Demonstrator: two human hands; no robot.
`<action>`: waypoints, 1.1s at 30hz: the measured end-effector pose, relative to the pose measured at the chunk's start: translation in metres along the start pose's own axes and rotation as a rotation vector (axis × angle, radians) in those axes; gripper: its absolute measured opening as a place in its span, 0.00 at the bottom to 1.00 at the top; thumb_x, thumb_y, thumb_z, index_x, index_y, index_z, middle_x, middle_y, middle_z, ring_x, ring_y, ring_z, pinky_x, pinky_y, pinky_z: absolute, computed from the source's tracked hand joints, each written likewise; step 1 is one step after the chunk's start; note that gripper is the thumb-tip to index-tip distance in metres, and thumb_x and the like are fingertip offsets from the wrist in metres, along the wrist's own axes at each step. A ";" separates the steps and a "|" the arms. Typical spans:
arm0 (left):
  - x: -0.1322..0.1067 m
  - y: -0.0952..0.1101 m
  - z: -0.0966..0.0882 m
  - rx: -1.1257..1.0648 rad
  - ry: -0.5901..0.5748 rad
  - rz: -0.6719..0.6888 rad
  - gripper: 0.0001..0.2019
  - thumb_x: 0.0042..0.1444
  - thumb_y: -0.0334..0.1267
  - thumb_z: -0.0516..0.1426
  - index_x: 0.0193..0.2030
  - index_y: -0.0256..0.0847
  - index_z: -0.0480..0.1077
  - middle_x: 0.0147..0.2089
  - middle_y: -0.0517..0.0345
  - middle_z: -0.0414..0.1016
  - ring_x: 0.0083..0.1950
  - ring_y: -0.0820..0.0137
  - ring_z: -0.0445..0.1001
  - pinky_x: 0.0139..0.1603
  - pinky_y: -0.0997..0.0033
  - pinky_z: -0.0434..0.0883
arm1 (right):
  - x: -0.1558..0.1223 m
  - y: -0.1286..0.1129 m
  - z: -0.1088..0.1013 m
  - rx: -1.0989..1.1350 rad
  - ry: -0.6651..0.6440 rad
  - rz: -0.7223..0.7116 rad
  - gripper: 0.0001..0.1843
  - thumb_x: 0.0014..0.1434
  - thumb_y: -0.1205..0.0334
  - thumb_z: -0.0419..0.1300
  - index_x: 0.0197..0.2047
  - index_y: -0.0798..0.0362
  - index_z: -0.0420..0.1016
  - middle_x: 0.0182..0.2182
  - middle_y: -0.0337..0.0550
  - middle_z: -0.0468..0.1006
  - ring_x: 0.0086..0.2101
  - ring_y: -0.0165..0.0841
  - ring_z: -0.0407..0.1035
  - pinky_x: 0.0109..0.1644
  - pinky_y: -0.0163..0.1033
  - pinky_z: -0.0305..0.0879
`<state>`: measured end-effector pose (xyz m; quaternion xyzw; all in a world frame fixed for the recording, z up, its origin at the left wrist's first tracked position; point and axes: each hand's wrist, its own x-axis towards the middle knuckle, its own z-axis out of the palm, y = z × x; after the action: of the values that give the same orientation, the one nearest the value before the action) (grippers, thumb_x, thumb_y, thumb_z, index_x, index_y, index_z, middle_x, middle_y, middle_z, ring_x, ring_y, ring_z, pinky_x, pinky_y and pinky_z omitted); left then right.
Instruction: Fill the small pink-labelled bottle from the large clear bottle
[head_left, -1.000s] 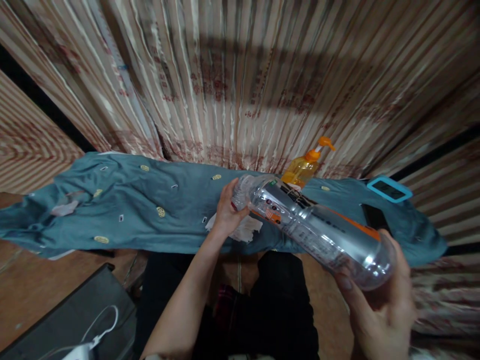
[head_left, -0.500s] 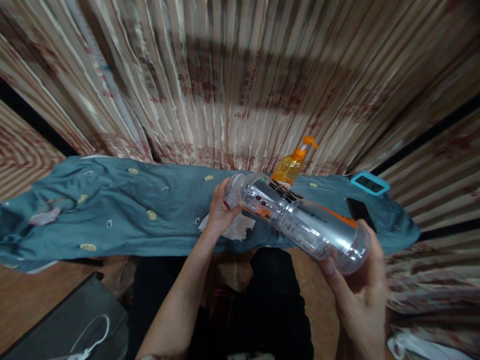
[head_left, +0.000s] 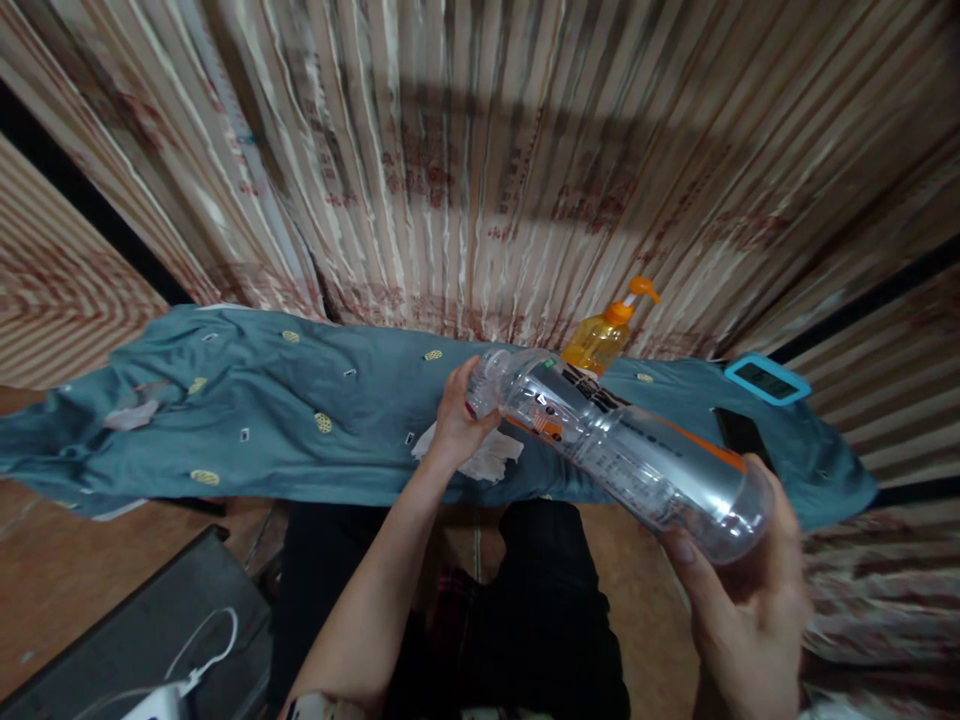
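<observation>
Two-handed hold on a clear bottle

Bottle lies slantwise, centre to lower right of frame. Left hand wraps the neck, some fingers hidden; right hand grips the base, thumb one side, fingers the other. Step in hand looks like holding or handling; next move probably calls for steady support at both ends. Crumpled tissue below the neck.

Silver-and-orange-labelled clear bottle, apparently plastic, slanted in midair
</observation>
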<state>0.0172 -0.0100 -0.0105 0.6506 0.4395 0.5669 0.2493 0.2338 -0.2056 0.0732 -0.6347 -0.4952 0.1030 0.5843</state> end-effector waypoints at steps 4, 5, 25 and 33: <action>0.000 -0.001 0.001 0.009 0.010 0.008 0.40 0.45 0.32 0.68 0.66 0.43 0.64 0.65 0.45 0.71 0.66 0.52 0.70 0.70 0.47 0.65 | 0.000 0.002 -0.002 0.006 -0.003 -0.001 0.47 0.56 0.50 0.71 0.74 0.41 0.57 0.71 0.48 0.62 0.68 0.53 0.58 0.72 0.69 0.45; 0.000 -0.001 0.001 0.014 0.011 0.012 0.39 0.45 0.33 0.68 0.66 0.44 0.64 0.65 0.45 0.71 0.66 0.52 0.70 0.70 0.47 0.65 | 0.000 0.003 -0.002 0.009 -0.008 -0.002 0.48 0.56 0.49 0.71 0.74 0.41 0.57 0.71 0.48 0.62 0.68 0.53 0.58 0.72 0.69 0.45; -0.001 0.003 -0.001 0.002 -0.017 0.005 0.39 0.46 0.33 0.69 0.66 0.44 0.64 0.65 0.45 0.70 0.67 0.52 0.69 0.71 0.46 0.63 | 0.002 0.001 -0.002 0.045 -0.026 -0.001 0.49 0.56 0.49 0.72 0.75 0.42 0.56 0.73 0.46 0.59 0.71 0.52 0.53 0.75 0.65 0.40; -0.001 0.003 0.000 0.012 -0.021 0.021 0.40 0.45 0.32 0.69 0.66 0.43 0.64 0.65 0.44 0.70 0.67 0.51 0.69 0.71 0.46 0.64 | 0.002 0.002 -0.005 0.003 -0.018 0.053 0.55 0.49 0.45 0.74 0.75 0.46 0.56 0.71 0.51 0.61 0.69 0.59 0.55 0.72 0.71 0.44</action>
<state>0.0177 -0.0118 -0.0086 0.6628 0.4334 0.5598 0.2440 0.2392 -0.2068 0.0740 -0.6458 -0.4835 0.1248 0.5777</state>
